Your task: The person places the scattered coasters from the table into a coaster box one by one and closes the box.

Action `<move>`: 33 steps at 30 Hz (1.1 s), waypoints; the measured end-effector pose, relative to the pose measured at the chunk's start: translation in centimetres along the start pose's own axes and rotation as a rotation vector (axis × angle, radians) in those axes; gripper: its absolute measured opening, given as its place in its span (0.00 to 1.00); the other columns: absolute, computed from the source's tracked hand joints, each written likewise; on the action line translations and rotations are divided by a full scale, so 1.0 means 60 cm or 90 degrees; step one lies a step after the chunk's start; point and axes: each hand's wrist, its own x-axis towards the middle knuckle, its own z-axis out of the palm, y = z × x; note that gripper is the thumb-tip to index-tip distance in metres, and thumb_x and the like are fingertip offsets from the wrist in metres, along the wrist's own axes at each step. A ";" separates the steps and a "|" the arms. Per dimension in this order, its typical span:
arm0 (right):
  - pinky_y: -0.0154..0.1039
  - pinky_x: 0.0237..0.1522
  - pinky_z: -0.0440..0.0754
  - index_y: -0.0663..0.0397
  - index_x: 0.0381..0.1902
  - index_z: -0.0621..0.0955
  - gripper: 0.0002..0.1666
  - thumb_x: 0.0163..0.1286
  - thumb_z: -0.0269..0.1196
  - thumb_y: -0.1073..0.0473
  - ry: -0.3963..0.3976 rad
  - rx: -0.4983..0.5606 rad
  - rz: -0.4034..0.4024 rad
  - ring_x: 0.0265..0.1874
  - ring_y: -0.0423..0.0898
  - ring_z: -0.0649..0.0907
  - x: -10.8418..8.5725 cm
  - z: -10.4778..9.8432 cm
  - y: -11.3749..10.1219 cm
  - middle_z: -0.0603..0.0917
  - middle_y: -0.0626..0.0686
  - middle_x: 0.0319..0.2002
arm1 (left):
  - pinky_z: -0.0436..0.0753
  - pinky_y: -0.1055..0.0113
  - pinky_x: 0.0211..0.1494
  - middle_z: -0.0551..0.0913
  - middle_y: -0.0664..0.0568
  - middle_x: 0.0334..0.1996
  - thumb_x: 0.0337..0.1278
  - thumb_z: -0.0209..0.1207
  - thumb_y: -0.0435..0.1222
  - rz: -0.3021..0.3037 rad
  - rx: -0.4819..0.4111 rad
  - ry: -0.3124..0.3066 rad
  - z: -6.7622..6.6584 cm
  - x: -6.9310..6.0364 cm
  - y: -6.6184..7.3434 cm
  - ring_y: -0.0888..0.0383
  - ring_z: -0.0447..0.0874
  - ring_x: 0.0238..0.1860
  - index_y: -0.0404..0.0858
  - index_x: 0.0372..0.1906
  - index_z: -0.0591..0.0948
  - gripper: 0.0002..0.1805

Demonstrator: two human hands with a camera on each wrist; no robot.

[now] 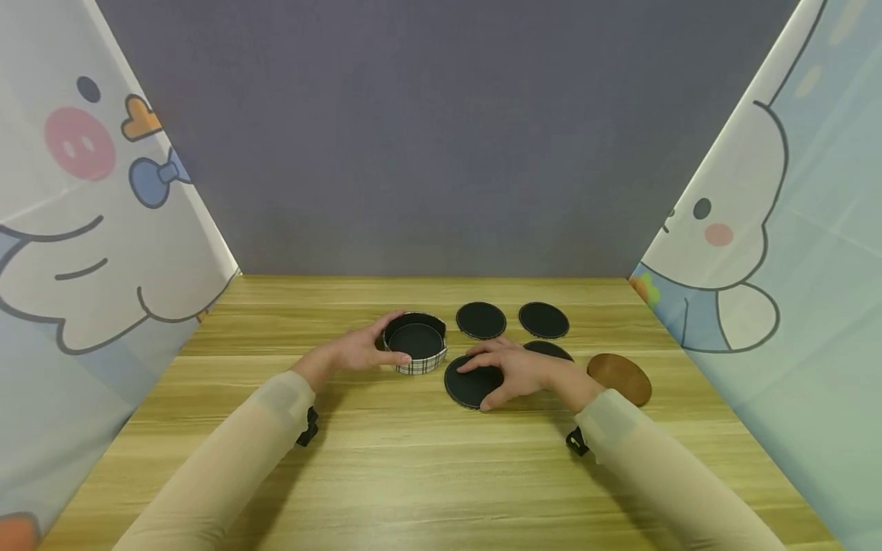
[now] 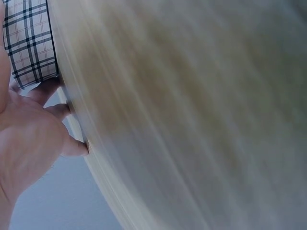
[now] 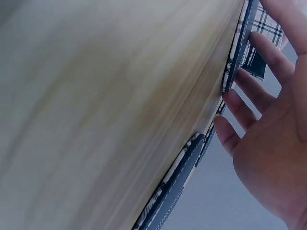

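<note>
A round coaster holder (image 1: 422, 366) with a black inside and a plaid outer wall stands on the table in the head view. My left hand (image 1: 358, 350) grips it from the left, thumb at its front wall and fingers behind. The plaid wall (image 2: 31, 43) shows at the top left of the left wrist view. To its right lies a round black coaster (image 1: 463, 386). My right hand (image 1: 520, 371) rests over this coaster with spread fingers, fingertips touching its top and thumb at its near edge. In the right wrist view, those fingers (image 3: 276, 62) look loosely extended.
Two black coasters, one left (image 1: 481, 320) and one right (image 1: 543, 319), lie farther back. Another black coaster (image 1: 549, 350) is partly hidden behind my right hand. A brown oval piece (image 1: 620, 379) lies beside my right wrist. A grey wall (image 1: 434, 153) borders the wooden table (image 1: 427, 474).
</note>
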 end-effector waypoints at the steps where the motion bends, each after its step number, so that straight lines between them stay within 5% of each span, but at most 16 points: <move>1: 0.79 0.80 0.53 0.25 0.78 0.78 0.42 0.68 0.78 0.37 -0.002 -0.004 0.000 0.87 0.73 0.51 -0.001 0.000 -0.001 0.64 0.53 0.85 | 0.76 0.38 0.72 0.66 0.29 0.81 0.66 0.72 0.63 -0.001 -0.001 0.000 -0.001 0.000 0.000 0.48 0.89 0.48 0.59 0.92 0.44 0.63; 21: 0.68 0.77 0.66 0.29 0.77 0.78 0.45 0.63 0.81 0.42 0.007 -0.015 -0.014 0.81 0.61 0.65 -0.003 0.003 -0.010 0.69 0.52 0.79 | 0.77 0.39 0.71 0.68 0.30 0.80 0.66 0.72 0.63 0.000 0.005 -0.004 -0.002 0.004 -0.004 0.49 0.89 0.47 0.59 0.92 0.43 0.63; 33: 0.66 0.72 0.72 0.30 0.77 0.78 0.45 0.63 0.80 0.40 0.054 0.002 0.010 0.78 0.63 0.67 -0.021 0.004 0.002 0.68 0.54 0.79 | 0.76 0.37 0.72 0.65 0.29 0.82 0.65 0.72 0.64 -0.011 0.003 -0.004 -0.001 0.003 -0.001 0.49 0.90 0.47 0.60 0.92 0.43 0.63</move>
